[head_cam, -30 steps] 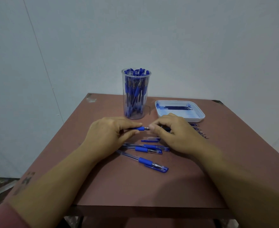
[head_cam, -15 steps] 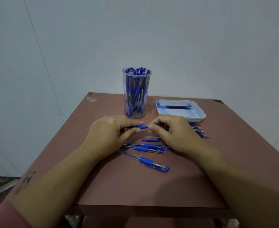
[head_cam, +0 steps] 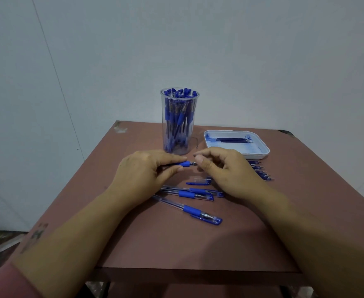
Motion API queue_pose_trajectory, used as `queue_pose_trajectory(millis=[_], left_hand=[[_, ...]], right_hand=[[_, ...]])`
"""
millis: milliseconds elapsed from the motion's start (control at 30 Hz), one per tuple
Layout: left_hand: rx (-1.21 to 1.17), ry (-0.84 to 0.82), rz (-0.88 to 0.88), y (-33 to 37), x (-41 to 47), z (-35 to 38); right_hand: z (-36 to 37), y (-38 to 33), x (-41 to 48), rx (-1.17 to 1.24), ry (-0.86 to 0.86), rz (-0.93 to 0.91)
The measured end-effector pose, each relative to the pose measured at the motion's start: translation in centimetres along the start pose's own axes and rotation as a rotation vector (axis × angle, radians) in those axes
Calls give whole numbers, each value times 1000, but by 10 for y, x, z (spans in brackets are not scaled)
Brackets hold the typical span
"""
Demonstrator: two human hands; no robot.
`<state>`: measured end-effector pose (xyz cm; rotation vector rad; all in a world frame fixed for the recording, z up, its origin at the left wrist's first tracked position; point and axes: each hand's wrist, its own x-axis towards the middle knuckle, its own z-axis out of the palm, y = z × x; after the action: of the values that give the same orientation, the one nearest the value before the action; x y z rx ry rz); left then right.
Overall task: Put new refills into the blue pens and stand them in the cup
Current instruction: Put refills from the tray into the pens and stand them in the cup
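Since a moment ago the right hand (head_cam: 224, 168) has edged back, baring the metal tip (head_cam: 192, 162) of the pen (head_cam: 184, 164), which it pinches. The left hand (head_cam: 142, 171) grips the blue sleeve, near the cup (head_cam: 179, 121). Loosened, that tip could slip and roll off the table (head_cam: 198, 244).

On the worktop (head_cam: 176, 244), the cup (head_cam: 197, 95) stands at frame centre, pens (head_cam: 177, 117) in it; the tray (head_cam: 241, 148) lies right of it, refills (head_cam: 232, 140) inside. Just below the tray lie loose refills (head_cam: 260, 171). Below the cup: held pen (head_cam: 185, 164), cap (head_cam: 198, 181), then three loose pens (head_cam: 190, 210).
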<state>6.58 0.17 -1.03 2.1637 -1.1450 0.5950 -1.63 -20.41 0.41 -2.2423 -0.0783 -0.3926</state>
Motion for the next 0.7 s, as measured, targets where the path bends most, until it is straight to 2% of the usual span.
queue_pose_trajectory(millis=[100, 433, 633, 700], left_hand=[[4, -12, -11, 0, 0, 0], [-74, -59, -130, -1, 1, 3], [-15, -48, -87, -1, -1, -1], [-2, -34, -84, 0, -1, -2]], right_hand=[[1, -2, 2, -80, 0, 12], [2, -2, 2, -23, 80, -79], [2, -4, 0, -29, -16, -22], [3, -5, 2, -68, 0, -18]])
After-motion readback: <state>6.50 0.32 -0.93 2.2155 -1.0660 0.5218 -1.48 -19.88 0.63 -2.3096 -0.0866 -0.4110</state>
